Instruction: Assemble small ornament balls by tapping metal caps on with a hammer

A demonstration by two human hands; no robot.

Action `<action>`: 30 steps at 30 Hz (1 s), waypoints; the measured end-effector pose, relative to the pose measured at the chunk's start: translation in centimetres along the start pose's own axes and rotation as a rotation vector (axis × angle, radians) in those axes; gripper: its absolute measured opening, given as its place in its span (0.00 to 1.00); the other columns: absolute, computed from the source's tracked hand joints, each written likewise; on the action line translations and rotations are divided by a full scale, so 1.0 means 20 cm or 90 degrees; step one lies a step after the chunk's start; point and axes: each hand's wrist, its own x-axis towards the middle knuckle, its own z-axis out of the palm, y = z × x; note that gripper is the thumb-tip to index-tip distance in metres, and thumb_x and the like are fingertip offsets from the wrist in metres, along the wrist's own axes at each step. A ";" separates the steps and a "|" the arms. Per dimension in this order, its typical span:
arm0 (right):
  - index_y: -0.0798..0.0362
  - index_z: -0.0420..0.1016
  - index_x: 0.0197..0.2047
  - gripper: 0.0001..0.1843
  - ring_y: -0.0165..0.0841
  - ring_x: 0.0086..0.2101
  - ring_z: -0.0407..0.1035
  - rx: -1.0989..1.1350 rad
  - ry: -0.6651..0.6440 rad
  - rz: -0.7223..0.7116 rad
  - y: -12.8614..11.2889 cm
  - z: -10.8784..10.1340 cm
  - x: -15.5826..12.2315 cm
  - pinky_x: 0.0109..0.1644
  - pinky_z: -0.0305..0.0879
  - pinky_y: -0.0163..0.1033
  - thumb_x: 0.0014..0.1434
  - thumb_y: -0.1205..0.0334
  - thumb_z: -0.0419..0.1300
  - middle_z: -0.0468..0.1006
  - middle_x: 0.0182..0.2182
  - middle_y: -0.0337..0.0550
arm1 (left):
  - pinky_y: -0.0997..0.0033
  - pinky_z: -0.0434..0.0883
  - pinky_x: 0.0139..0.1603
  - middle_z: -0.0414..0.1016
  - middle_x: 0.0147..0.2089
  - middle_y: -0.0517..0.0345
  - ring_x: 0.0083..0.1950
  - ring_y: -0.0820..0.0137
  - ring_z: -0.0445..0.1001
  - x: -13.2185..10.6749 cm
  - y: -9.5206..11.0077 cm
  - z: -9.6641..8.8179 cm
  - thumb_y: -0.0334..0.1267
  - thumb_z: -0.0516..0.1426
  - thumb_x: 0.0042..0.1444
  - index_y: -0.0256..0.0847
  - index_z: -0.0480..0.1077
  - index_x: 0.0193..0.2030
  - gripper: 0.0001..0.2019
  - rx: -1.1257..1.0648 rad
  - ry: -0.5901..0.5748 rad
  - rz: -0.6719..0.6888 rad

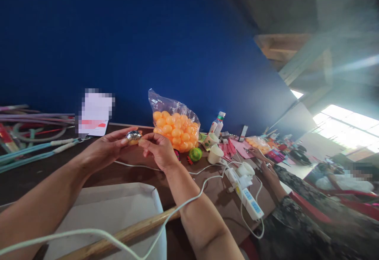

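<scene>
Between my hands, above the brown table (pixel 204 185), is a small ball (pixel 134 135) with a shiny silver top and a yellowish-orange underside. My left hand (pixel 114 141) pinches it from the left with thumb and fingers. From the right, the closed fingers of my right hand (pixel 160 149) grip its lower edge. Just behind my right hand stands a clear plastic bag (pixel 174 128) filled with several orange balls. A round green thing with red bits (pixel 195 155) lies to the right of that hand. My fingers partly cover the ball.
Below my forearms lie a white tray (pixel 139 191) and a wooden stick (pixel 133 228), crossed by a white cable (pixel 177 206). Paper cups (pixel 215 154), a bottle (pixel 218 125) and a power strip (pixel 251 204) sit rightward, near a co-worker's hand (pixel 271 175). Blue cords (pixel 38 151) lie left.
</scene>
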 end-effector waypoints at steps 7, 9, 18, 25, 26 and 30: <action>0.53 0.74 0.31 0.19 0.23 0.19 0.61 0.017 -0.003 0.014 0.01 0.00 0.00 0.26 0.61 0.33 0.41 0.54 0.74 0.72 0.22 0.32 | 0.63 0.74 0.56 0.83 0.51 0.45 0.49 0.61 0.82 0.01 -0.01 -0.03 0.32 0.69 0.50 0.41 0.79 0.53 0.21 -0.003 -0.012 -0.003; 0.53 0.74 0.31 0.18 0.23 0.19 0.61 0.021 -0.001 0.015 0.01 -0.01 0.01 0.26 0.62 0.33 0.41 0.54 0.74 0.72 0.22 0.32 | 0.64 0.75 0.56 0.83 0.50 0.45 0.49 0.60 0.82 0.01 -0.01 -0.02 0.32 0.69 0.49 0.41 0.80 0.52 0.21 0.001 -0.008 -0.006; 0.53 0.75 0.30 0.17 0.23 0.20 0.61 0.018 -0.005 0.005 0.01 -0.01 0.01 0.27 0.63 0.33 0.41 0.54 0.74 0.72 0.21 0.31 | 0.62 0.74 0.58 0.84 0.49 0.46 0.49 0.60 0.82 0.00 0.00 0.02 0.32 0.70 0.49 0.40 0.80 0.50 0.20 -0.007 0.006 0.001; 0.53 0.75 0.31 0.17 0.23 0.20 0.62 0.000 -0.003 -0.005 0.01 -0.01 0.00 0.28 0.63 0.33 0.42 0.53 0.74 0.73 0.23 0.32 | 0.65 0.76 0.55 0.84 0.49 0.47 0.47 0.61 0.83 0.00 0.01 0.02 0.33 0.70 0.47 0.40 0.81 0.50 0.20 -0.007 -0.004 0.004; 0.53 0.75 0.31 0.17 0.23 0.20 0.62 0.002 -0.004 -0.005 0.01 -0.01 0.00 0.28 0.63 0.33 0.42 0.54 0.74 0.73 0.22 0.31 | 0.66 0.75 0.55 0.84 0.49 0.47 0.48 0.62 0.83 0.00 0.01 0.02 0.32 0.70 0.48 0.41 0.80 0.51 0.20 -0.006 -0.004 0.004; 0.53 0.75 0.31 0.17 0.23 0.20 0.63 -0.003 -0.006 -0.004 0.01 -0.01 0.00 0.28 0.63 0.33 0.42 0.54 0.74 0.74 0.23 0.32 | 0.64 0.75 0.56 0.83 0.50 0.46 0.48 0.61 0.82 0.00 0.00 0.01 0.33 0.70 0.47 0.40 0.80 0.50 0.21 -0.009 0.003 0.004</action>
